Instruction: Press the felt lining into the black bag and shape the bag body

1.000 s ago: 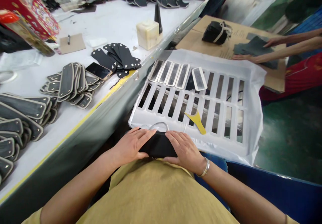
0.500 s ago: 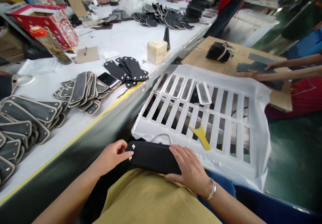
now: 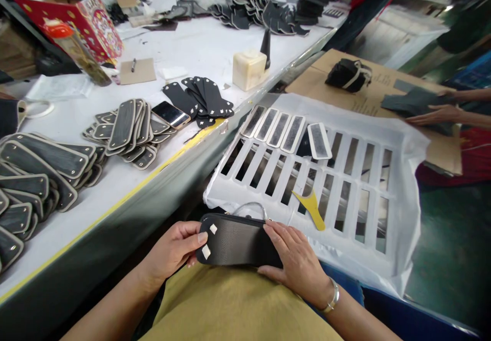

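Note:
A black leather-like strip [image 3: 240, 241] with rounded ends lies across my lap, two small white patches showing at its left end. My left hand [image 3: 183, 244] pinches that end between thumb and fingers. Over the right end my right hand [image 3: 291, 254] is laid, thumb at the lower edge and fingers at the upper one, gripping it. A thin pale loop [image 3: 251, 205] sticks up behind the strip's top edge. Beyond it, a yellow forked tool [image 3: 312, 210] rests on a white slotted rack [image 3: 297, 175].
Left, the white table [image 3: 134, 83] bears grey pale-edged strips [image 3: 49, 162], black strips with white patches [image 3: 207, 98], a phone [image 3: 171, 114] and a cream block [image 3: 249, 70]. Pale-rimmed pieces [image 3: 293, 134] sit on the rack. A co-worker's hands [image 3: 441, 113] touch dark sheets at the right.
The strip's left end has turned more toward me, so its white patches show more fully. My left thumb now lies on its face. The co-worker's hands have shifted right in view.

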